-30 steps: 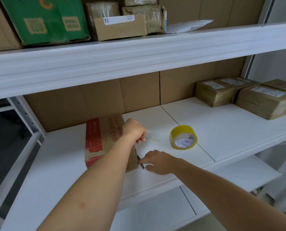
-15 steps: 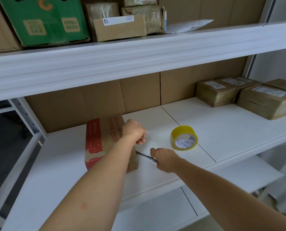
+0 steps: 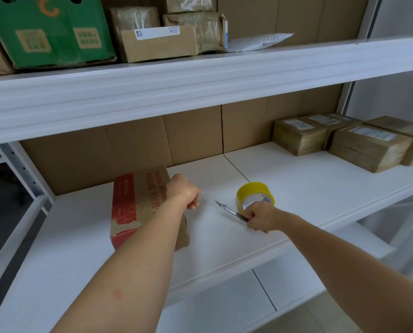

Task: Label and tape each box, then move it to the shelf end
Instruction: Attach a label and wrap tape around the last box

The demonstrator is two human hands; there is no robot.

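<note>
Right hand (image 3: 260,216), just right of the frame's centre, is curled round the handle of a utility knife (image 3: 230,211), whose bare blade points up and left toward the left hand (image 3: 186,192). That left hand hangs over the right edge of the red-printed box (image 3: 143,207), fingers curled as though pinching something; a clear tape strip may run from it toward the yellow tape roll (image 3: 254,197), but the glare on the white shelf (image 3: 308,183) makes that hard to confirm. The main risk, as I judge it, is the blade: its tip sits near the left fingers with only bare shelf between, so a quick cut or a slip toward the box could nick a finger or slice the carton's side. A slack strip could also fold back on itself and stick crooked if tension drops at the cut. The box lies on the shelf at centre left, directly under the left wrist and touching that hand, well apart from the right hand. The roll stands on edge just behind the right hand. Finished, labelled boxes (image 3: 369,146) are stacked at the shelf's far right end.
</note>
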